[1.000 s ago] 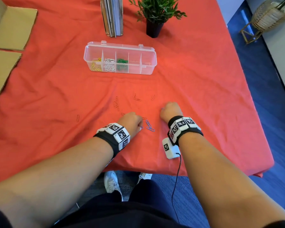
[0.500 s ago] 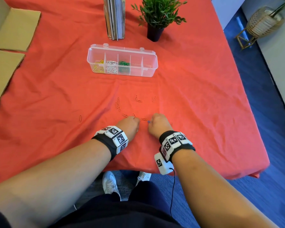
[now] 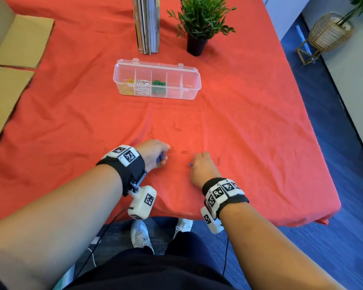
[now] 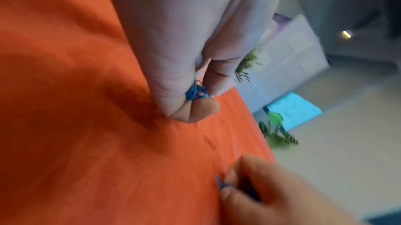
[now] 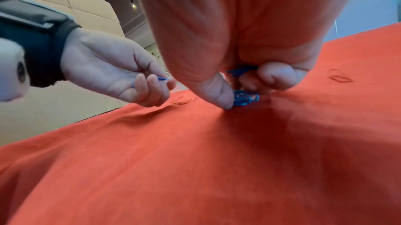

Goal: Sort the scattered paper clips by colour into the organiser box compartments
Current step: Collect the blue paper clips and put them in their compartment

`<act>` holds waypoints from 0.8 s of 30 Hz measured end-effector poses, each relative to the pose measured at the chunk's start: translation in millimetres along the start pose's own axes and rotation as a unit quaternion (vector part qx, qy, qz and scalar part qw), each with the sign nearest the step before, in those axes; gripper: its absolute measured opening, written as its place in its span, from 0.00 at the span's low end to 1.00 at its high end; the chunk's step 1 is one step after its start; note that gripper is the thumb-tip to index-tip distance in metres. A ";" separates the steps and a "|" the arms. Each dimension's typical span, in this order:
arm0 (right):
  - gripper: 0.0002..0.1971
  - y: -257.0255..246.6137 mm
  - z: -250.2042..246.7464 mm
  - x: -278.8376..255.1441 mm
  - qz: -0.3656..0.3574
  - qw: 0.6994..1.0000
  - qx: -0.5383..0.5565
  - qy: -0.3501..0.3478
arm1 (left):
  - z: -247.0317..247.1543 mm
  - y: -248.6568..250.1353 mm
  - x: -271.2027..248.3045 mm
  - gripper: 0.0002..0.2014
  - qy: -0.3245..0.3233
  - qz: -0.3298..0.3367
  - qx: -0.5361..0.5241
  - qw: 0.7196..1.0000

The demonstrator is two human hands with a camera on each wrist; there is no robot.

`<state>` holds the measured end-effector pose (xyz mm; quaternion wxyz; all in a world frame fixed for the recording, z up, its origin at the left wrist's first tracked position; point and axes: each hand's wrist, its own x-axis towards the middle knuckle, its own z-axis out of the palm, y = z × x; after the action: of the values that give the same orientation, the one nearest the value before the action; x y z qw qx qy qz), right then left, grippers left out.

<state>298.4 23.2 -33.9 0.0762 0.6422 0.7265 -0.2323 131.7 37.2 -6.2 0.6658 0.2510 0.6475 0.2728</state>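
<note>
Well, red cloth (image 3: 249, 114) covers everything; far off stand books (image 3: 147, 24), a plant (image 3: 199, 19) and the organiser box (image 3: 155, 95). Near, left hand (image 3: 154, 154) and right hand (image 3: 201, 168) each pinch blue clips (image 5: 244, 99) among red clips (image 3: 177, 128).

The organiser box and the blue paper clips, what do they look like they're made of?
Organiser box: clear, glossy, probably hard plastic; you see the sorted clips through its walls. Blue paper clips: thin bent wire with a smooth, uniform blue coat, probably plastic-coated or painted metal.
</note>
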 end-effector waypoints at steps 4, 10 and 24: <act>0.16 -4.8 4.6 -2.1 -0.026 0.995 -0.095 0.028 | -14.9 11.7 -4.6 0.08 -0.033 -0.041 -0.116 0.992; 0.11 -8.2 -10.6 3.0 -0.013 0.998 -0.055 0.020 | -23.3 22.0 -9.7 0.09 -0.026 -0.047 -0.122 0.991; 0.06 -12.2 -122.1 65.8 0.103 0.524 0.834 -0.139 | -34.5 109.5 -3.2 0.07 -0.030 0.056 -0.162 0.985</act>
<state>298.7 134.7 49.6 -0.3710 0.4426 0.1097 -0.8090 93.0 113.7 70.2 0.7004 0.1834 0.5598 0.4031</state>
